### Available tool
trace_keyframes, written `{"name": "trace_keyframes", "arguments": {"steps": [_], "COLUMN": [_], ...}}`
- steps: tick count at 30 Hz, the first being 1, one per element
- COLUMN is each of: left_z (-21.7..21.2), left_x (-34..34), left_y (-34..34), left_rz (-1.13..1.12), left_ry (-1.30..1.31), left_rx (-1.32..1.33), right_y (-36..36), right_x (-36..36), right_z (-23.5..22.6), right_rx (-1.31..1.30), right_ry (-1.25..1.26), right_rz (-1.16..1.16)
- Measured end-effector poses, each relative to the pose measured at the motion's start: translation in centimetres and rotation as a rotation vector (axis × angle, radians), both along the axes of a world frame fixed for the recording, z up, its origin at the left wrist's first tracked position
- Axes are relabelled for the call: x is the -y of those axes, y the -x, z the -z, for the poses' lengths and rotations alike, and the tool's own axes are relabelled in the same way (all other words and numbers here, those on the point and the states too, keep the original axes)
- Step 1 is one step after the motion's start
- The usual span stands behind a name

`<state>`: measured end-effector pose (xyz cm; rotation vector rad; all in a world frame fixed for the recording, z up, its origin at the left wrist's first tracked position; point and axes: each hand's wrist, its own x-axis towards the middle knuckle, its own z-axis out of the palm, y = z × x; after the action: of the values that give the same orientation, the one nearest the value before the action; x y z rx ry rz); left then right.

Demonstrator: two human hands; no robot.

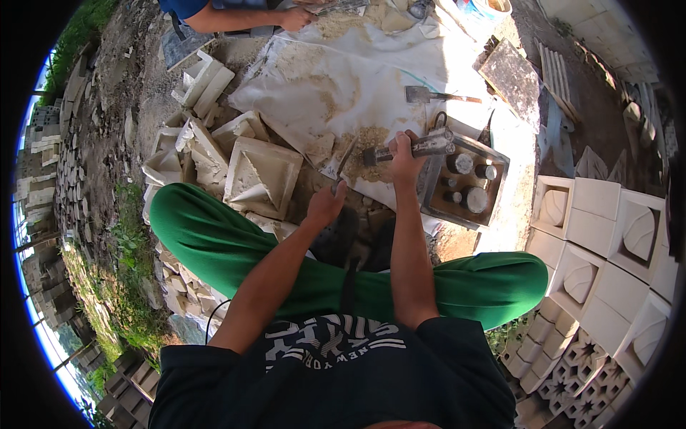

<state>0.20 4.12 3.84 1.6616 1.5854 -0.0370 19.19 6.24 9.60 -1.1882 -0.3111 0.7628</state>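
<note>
My left hand (327, 204) is closed around a thin tool with a narrow blade (347, 156), its tip pointing away from me over the white sheet (300, 82). To its right, my right hand (405, 157) grips a thick, pale-spattered tool (432, 144) with a dark, bristle-like end on the left. Whether that is a brush I cannot tell. Tan crumbs (368, 143) lie on the sheet beneath the tools. Close to my right hand stands a rectangular box (427, 196) with several round, grey-topped cylinders (475, 199) inside.
Pale cast square blocks (263, 179) and broken pieces are piled at my left. A flat, wooden-handled tool (444, 95) lies on the sheet. Another person's hand (296, 19) works at the top. Patterned blocks (575, 275) are stacked at the right; a white bucket (489, 10) stands far off.
</note>
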Motion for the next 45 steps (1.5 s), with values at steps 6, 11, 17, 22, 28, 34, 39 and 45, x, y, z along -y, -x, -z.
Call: {"name": "trace_keyframes", "arguments": {"steps": [6,11,17,22,28,34,39,45], "left_z": [1.2,2.6,0.5,3.2,-1.4,-0.3,1.9,2.5], "left_x": [-1.3,-3.9,-5.2,-3.7,-3.9,-4.0,-2.2,-1.3], "left_y": [-1.7,-5.0,-4.6,-1.7,-0.6,0.9,1.3,0.9], "left_rz": [-0.038,-0.035,0.153,0.222,0.135,0.067,0.076,0.058], "left_ry": [-0.019,-0.005,-0.017,-0.033,0.041,-0.034,-0.077,-0.040], "left_rx": [0.081,0.142,0.008,-0.050,-0.047,-0.103,-0.057,-0.054], "right_y": [-3.1,-4.2,-3.5,-2.9,-4.4,-5.2,-2.2,0.1], "right_x": [0.2,-1.5,0.3,0.3,1.1,1.8,1.9,1.0], "right_z": [-4.4,-1.8,1.1,-0.8,-4.7,-1.1,-0.4,0.3], "right_rx": [0.046,0.062,0.127,0.051,0.047,0.115,0.195,0.025], "right_ry": [-0.115,-0.115,-0.222,-0.246,-0.176,-0.168,-0.051,-0.218], "right_rz": [0.108,0.098,-0.014,0.007,0.124,0.264,0.214,0.184]}}
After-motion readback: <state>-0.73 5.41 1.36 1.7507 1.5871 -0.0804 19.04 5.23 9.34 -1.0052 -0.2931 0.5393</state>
